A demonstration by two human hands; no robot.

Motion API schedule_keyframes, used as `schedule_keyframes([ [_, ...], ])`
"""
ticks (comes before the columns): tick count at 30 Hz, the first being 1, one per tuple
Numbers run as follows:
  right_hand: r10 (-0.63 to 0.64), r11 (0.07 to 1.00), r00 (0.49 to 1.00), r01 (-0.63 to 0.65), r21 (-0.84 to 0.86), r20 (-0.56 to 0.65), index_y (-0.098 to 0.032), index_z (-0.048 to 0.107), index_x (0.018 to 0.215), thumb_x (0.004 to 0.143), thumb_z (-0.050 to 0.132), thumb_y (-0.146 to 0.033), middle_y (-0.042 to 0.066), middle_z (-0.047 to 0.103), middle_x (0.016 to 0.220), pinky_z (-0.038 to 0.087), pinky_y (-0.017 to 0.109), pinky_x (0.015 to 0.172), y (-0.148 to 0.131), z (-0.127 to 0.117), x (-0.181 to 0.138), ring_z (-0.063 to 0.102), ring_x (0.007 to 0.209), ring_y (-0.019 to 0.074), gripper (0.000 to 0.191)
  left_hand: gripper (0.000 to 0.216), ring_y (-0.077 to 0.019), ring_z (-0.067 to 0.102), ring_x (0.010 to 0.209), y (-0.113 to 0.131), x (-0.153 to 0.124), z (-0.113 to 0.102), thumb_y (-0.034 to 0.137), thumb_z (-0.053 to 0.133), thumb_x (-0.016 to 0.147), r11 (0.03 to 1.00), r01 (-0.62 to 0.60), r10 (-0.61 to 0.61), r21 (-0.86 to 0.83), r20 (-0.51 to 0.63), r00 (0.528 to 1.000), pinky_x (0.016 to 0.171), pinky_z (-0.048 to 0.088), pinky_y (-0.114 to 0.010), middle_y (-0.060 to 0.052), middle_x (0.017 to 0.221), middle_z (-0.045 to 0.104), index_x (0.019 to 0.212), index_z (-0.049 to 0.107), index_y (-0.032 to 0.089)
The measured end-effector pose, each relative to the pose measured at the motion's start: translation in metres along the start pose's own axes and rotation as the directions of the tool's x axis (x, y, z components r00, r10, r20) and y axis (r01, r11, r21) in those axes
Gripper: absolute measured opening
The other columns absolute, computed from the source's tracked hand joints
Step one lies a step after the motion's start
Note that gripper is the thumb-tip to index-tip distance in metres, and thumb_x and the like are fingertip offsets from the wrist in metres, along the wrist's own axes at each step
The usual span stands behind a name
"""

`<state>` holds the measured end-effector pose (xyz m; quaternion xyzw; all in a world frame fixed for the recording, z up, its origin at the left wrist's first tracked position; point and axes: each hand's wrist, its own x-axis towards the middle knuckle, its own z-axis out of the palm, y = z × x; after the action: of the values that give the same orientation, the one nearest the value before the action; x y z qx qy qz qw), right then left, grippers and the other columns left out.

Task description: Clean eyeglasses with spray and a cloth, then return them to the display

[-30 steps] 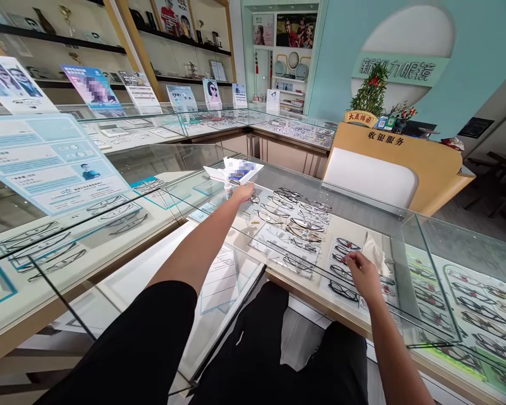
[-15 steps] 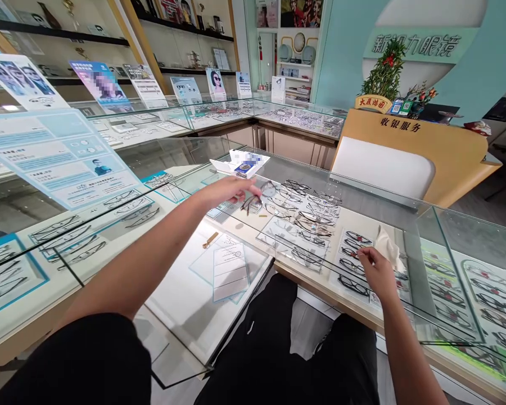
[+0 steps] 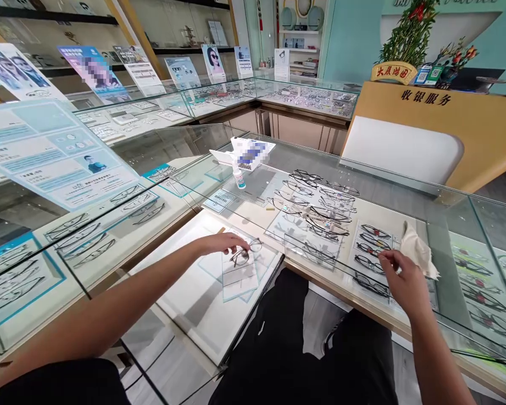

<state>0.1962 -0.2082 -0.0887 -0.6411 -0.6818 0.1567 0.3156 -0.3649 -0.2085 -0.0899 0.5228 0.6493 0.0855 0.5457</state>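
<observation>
My left hand (image 3: 224, 243) is closed on a pair of eyeglasses (image 3: 241, 256), pinching the thin frame above the pulled-out white drawer (image 3: 181, 304). Beneath the glasses lie clear rectangular sheets (image 3: 239, 284) with bluish edges. On the right, my right hand (image 3: 405, 277) hovers at the glass counter with thumb and fingertips pressed together; whatever they hold, if anything, is too small to make out. Close by that hand are a tray of dark eyeglass frames (image 3: 369, 261) and a crumpled cream cloth (image 3: 417, 252).
Several eyeglasses (image 3: 326, 216) lie on the counter's middle. Behind the drawer stand a small white bottle (image 3: 238, 179) and an open white box (image 3: 253, 154). A printed sign (image 3: 59, 152) leans at left. Glass edges (image 3: 476, 225) run along the counter.
My left hand has brought the eyeglasses from over the counter down and nearer, above the drawer's sheets. The white bottle has come into sight. My right hand keeps its pinch near the frames.
</observation>
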Motion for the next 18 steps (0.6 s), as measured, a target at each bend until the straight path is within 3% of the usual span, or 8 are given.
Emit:
schedule_keyframes([
  [3,-0.126,0.981,0.991,0.116,-0.157,-0.051,-0.023,0.072,0.097,0.103,0.051,-0.049,0.010,0.073,0.088,0.043,0.041,0.079,-0.003,0.005,-0.004,0.063,0.082,0.0284,0.034,0.051,-0.0228,0.060,0.087,-0.019,0.042,-0.014,0.059,0.082,0.067,0.987,-0.063,0.021,-0.147,-0.269,0.963,0.067,0.042,-0.029,-0.010,0.120,0.082,0.104,0.090,0.027],
  [7,-0.235,0.898,0.967,0.176,-0.403,-0.100,-0.023,0.070,0.101,0.106,0.047,-0.047,0.014,0.073,0.090,0.041,0.046,0.080,-0.008,0.011,-0.010,0.063,0.086,0.0349,0.034,0.061,-0.0250,0.064,0.090,-0.025,0.099,-0.051,0.053,0.078,0.068,0.963,-0.121,-0.043,-0.242,-0.578,0.815,0.070,0.045,-0.032,-0.013,0.118,0.082,0.121,0.084,0.022],
  [13,-0.202,0.899,0.978,0.163,-0.405,-0.054,-0.027,0.071,0.109,0.101,0.052,-0.063,0.014,0.076,0.095,0.048,0.053,0.080,0.011,0.016,-0.014,0.069,0.086,0.0393,0.042,0.052,-0.0314,0.068,0.116,-0.016,0.175,-0.108,0.044,0.069,0.085,0.961,-0.196,-0.011,-0.196,-0.733,0.680,0.095,0.053,-0.040,-0.017,0.128,0.079,0.128,0.077,0.015],
  [16,-0.133,0.933,0.978,0.069,-0.354,-0.160,-0.033,0.075,0.117,0.086,0.056,-0.072,0.016,0.075,0.090,0.050,0.059,0.076,0.026,0.026,-0.015,0.069,0.080,0.0431,0.053,0.048,-0.0341,0.065,0.128,-0.013,0.209,-0.126,0.037,0.066,0.094,0.966,-0.197,-0.002,-0.167,-0.766,0.643,0.105,0.052,-0.044,-0.019,0.145,0.072,0.136,0.072,0.013],
  [18,-0.062,0.948,0.975,-0.009,-0.317,-0.213,-0.044,0.076,0.129,0.072,0.057,-0.076,0.018,0.074,0.087,0.048,0.066,0.069,0.032,0.034,-0.016,0.069,0.080,0.0509,0.068,0.044,-0.0363,0.064,0.132,-0.011,0.231,-0.139,0.034,0.061,0.102,0.973,-0.182,0.004,-0.145,-0.770,0.638,0.107,0.053,-0.048,-0.020,0.150,0.069,0.140,0.069,0.013],
])
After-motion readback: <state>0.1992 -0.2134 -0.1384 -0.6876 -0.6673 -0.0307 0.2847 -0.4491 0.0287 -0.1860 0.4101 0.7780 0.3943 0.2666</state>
